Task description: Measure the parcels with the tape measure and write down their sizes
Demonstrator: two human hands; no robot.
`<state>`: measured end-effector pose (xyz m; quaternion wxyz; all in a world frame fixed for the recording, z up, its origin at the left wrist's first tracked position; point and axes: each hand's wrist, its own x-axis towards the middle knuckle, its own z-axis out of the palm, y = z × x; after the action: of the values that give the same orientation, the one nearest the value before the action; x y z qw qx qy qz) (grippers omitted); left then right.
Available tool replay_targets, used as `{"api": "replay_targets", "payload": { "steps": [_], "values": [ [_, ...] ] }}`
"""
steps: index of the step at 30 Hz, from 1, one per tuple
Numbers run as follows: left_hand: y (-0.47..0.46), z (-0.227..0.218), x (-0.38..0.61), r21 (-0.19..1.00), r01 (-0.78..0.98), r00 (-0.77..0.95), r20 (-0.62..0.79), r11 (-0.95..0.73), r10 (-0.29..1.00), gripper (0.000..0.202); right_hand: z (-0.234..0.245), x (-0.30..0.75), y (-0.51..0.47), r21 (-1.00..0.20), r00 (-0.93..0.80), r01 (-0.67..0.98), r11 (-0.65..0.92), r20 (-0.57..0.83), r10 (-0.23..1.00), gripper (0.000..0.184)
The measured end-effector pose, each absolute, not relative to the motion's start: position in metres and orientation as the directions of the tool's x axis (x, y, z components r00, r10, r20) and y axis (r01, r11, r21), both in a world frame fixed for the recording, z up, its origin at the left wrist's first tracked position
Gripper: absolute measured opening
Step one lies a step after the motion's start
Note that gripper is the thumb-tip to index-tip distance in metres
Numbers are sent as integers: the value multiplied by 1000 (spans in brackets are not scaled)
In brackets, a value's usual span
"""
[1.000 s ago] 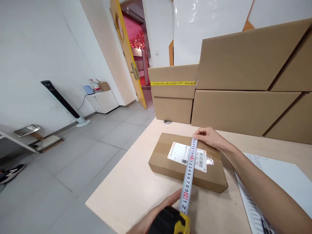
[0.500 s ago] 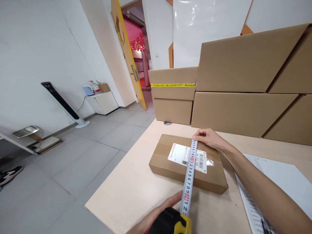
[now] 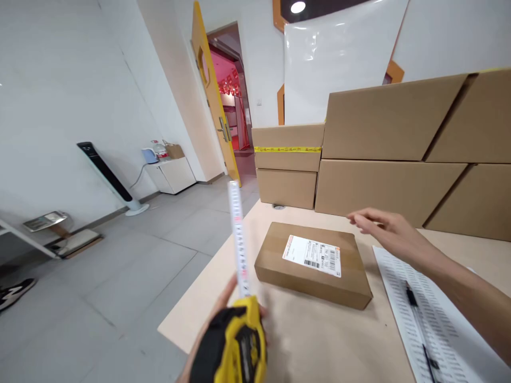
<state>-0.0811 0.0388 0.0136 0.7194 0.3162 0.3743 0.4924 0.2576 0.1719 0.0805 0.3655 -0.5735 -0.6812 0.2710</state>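
My left hand [image 3: 222,304] is closed around a yellow and black tape measure [image 3: 236,343] at the bottom of the view. Its white blade [image 3: 238,239] sticks out, rising free to the left of a small cardboard box [image 3: 275,250]. That box lies flat on the table, with a printed white label [image 3: 297,251] on top. Beyond the box's right back corner hovers my right hand [image 3: 385,227], empty, its fingers stretched out and apart from the box.
Larger cardboard boxes [image 3: 383,183] stand stacked along the table's back. Printed sheets [image 3: 435,314] with a pen [image 3: 413,303] lie at the right. The table edge [image 3: 207,282] drops to the tiled floor on the left. A yellow door [image 3: 211,90] stands ajar behind.
The tape's end has left my right hand and the box. My left hand has swung the tape measure leftward and up. My right hand has moved right, off the box.
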Motion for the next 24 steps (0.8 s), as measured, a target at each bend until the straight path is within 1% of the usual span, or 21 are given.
{"api": "replay_targets", "payload": {
  "steps": [1, 2, 3, 4, 5, 6, 8, 10, 12, 14, 17, 19, 21, 24],
  "values": [
    [41, 15, -89, 823, -517, 157, -178, 234, 971, 104, 71, 266, 161, -793, -52, 590, 154, 153, 987, 41],
    [44, 17, -95, 823, -553, 87, -95, 127, 992, 110, 60, 274, 149, -812, -16, 574, 103, 115, 993, 44],
    [48, 17, -99, 816, -578, 33, -8, 25, 999, 114, 48, 281, 138, -845, 11, 534, 34, 48, 999, 47],
    [51, 17, -102, 802, -595, -1, 57, -47, 998, 113, 36, 286, 127, -883, 41, 467, -44, -28, 999, 52],
    [56, 16, -103, 789, -609, -16, 86, -78, 996, 108, 25, 288, 116, -909, 56, 396, -134, -122, 991, 56],
    [61, 16, -101, 780, -621, -17, 82, -75, 997, 99, 17, 288, 106, -923, 58, 326, -206, -199, 978, 60],
    [73, 14, -95, 759, -650, 12, 46, -27, 999, 79, 6, 282, 89, -926, 37, 224, -304, -304, 952, 65],
    [85, 14, -87, 740, -672, 57, 53, 0, 997, 67, 2, 272, 76, -924, -10, 178, -338, -345, 938, 68],
    [93, 17, -82, 734, -679, 114, 73, 24, 991, 60, 3, 263, 68, -933, -75, 158, -323, -337, 938, 69],
    [97, 22, -80, 726, -687, 154, 99, 35, 983, 58, 7, 261, 65, -942, -112, 163, -292, -312, 944, 68],
    [98, 39, -83, 704, -711, 164, 163, 2, 973, 62, 23, 266, 67, -941, -53, 230, -247, -265, 963, 67],
    [99, 54, -85, 698, -715, 150, 219, -47, 964, 65, 36, 271, 72, -934, -15, 293, -206, -220, 975, 72],
    [103, 70, -84, 704, -703, 132, 272, -104, 953, 65, 48, 273, 82, -922, -16, 360, -145, -161, 987, 80],
    [120, 86, -76, 719, -676, 129, 329, -160, 935, 57, 53, 272, 108, -889, -3, 455, -47, -54, 999, 91]
  ]
}}
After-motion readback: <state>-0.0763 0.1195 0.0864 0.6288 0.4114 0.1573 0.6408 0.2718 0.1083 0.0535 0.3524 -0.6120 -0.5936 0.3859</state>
